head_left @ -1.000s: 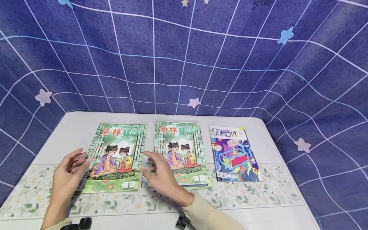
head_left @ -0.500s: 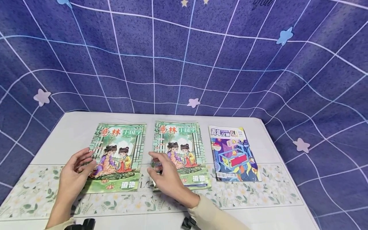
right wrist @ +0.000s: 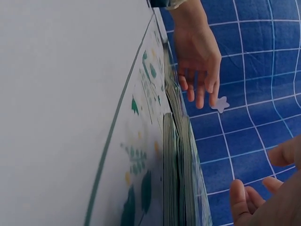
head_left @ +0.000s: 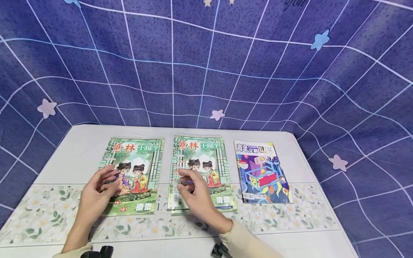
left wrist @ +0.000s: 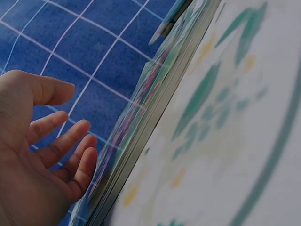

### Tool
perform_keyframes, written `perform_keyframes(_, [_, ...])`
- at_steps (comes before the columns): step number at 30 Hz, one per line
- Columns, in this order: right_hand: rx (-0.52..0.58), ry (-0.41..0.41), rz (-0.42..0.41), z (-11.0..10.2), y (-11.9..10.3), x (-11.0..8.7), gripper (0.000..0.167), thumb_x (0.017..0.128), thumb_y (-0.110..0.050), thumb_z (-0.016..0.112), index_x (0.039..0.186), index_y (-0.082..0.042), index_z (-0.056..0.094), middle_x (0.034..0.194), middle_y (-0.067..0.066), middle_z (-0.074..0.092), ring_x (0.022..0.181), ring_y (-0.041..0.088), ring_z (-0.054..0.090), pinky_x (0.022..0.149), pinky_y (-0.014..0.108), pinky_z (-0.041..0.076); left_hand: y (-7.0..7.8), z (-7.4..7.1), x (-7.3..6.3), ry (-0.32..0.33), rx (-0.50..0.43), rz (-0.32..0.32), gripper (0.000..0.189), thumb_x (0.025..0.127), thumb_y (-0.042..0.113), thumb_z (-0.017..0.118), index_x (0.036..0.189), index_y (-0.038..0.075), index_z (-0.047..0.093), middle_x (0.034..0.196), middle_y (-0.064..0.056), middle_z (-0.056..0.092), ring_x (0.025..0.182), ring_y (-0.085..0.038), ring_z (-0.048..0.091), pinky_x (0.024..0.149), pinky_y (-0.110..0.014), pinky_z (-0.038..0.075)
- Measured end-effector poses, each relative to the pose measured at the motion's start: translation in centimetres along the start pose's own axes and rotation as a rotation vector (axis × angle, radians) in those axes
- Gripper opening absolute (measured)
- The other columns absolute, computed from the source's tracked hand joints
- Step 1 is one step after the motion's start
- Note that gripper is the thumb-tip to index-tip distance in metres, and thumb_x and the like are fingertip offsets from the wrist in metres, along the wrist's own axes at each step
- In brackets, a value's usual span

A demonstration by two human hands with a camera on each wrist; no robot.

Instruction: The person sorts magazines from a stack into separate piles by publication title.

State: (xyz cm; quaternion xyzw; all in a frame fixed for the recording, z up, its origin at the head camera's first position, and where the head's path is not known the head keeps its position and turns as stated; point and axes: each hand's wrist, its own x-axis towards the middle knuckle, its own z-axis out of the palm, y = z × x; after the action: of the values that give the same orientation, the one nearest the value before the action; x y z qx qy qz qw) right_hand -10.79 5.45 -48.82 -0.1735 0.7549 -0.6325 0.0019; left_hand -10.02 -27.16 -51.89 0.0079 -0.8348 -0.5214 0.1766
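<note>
Two green-covered magazine stacks with matching covers of two cartoon children lie side by side: a left stack [head_left: 138, 168] and a middle stack [head_left: 211, 161]. My left hand [head_left: 96, 197] hovers over the left stack's lower left part, its fingers loosely bent and holding nothing. Over the middle stack's lower half is my right hand [head_left: 199, 197], thumb and fingers apart with nothing between them; it hides part of the cover. In the left wrist view a gap shows between the hand [left wrist: 42, 146] and the stack's page edges [left wrist: 155, 103]. The right wrist view shows both stacks' thick page edges [right wrist: 178, 174].
A purple-covered magazine [head_left: 262, 175] lies to the right of the middle stack. The table [head_left: 309, 222] has a white cloth with a floral band. Behind and beside it hangs a blue curtain [head_left: 193, 82] with a grid and star pattern.
Both hands have moved right: the left from the left stack's edge to over its cover, the right from the gap between stacks to over the middle one. The magazines have stayed put.
</note>
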Motion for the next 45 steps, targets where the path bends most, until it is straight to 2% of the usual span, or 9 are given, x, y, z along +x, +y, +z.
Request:
perform_keyframes(6, [-0.019, 0.029, -0.002, -0.8, 0.0, -0.3, 0.046, 0.102, 0.004, 0.07, 0.148, 0.0, 0.065, 0.13, 0.024, 0.068, 0.112, 0.038, 0.07, 0.091, 0.031, 0.062, 0.6, 1.0, -0.1, -0.034, -0.024, 0.001, 0.06, 0.101, -0.007, 0.075, 0.158, -0.003, 0.055, 0.129, 0.027, 0.064, 0.108, 0.001, 0.064, 0.078, -0.013, 0.061])
perform_keyframes(16, [-0.005, 0.059, -0.01, -2.0, 0.2, -0.7, 0.049, 0.1, 0.008, 0.069, 0.148, -0.004, 0.066, 0.132, 0.027, 0.067, 0.117, 0.048, 0.068, 0.094, 0.031, 0.062, 1.5, 2.2, -0.4, -0.072, -0.011, 0.055, 0.058, 0.1, -0.003, 0.078, 0.156, 0.003, 0.06, 0.132, 0.02, 0.07, 0.114, -0.001, 0.064, 0.089, -0.005, 0.05])
perform_keyframes(21, [0.006, 0.071, -0.002, -2.5, 0.3, -1.0, 0.047, 0.101, 0.007, 0.07, 0.147, -0.002, 0.066, 0.135, 0.028, 0.066, 0.119, 0.048, 0.068, 0.097, 0.031, 0.061, 2.1, 2.7, -0.7, -0.123, -0.006, 0.044, 0.059, 0.102, 0.001, 0.078, 0.157, 0.006, 0.059, 0.136, 0.006, 0.072, 0.119, -0.001, 0.064, 0.09, -0.006, 0.051])
perform_keyframes(27, [-0.02, 0.107, -0.002, -3.5, 0.4, -1.4, 0.045, 0.101, 0.006, 0.07, 0.145, -0.001, 0.067, 0.131, 0.027, 0.068, 0.116, 0.042, 0.07, 0.097, 0.032, 0.061, 2.9, 3.4, -1.1, -0.173, -0.018, 0.042, 0.059, 0.105, 0.005, 0.077, 0.16, 0.008, 0.057, 0.14, -0.011, 0.069, 0.114, -0.002, 0.064, 0.084, -0.011, 0.054])
perform_keyframes(35, [-0.026, 0.14, 0.001, -4.6, 0.1, -1.8, 0.044, 0.102, 0.005, 0.072, 0.145, -0.006, 0.068, 0.133, 0.027, 0.067, 0.115, 0.04, 0.07, 0.094, 0.029, 0.061, 3.5, 4.3, -1.2, -0.18, -0.026, 0.083, 0.058, 0.103, 0.003, 0.079, 0.157, 0.009, 0.06, 0.135, -0.013, 0.07, 0.114, -0.005, 0.064, 0.086, -0.01, 0.054])
perform_keyframes(45, [-0.023, 0.165, 0.001, -5.6, 0.6, -2.5, 0.044, 0.101, 0.004, 0.073, 0.144, -0.007, 0.069, 0.133, 0.027, 0.068, 0.112, 0.037, 0.07, 0.092, 0.027, 0.06, 3.8, 5.0, -1.4, -0.211, -0.041, 0.088, 0.057, 0.102, 0.0, 0.077, 0.157, 0.006, 0.06, 0.135, -0.02, 0.072, 0.108, -0.006, 0.067, 0.086, -0.013, 0.055])
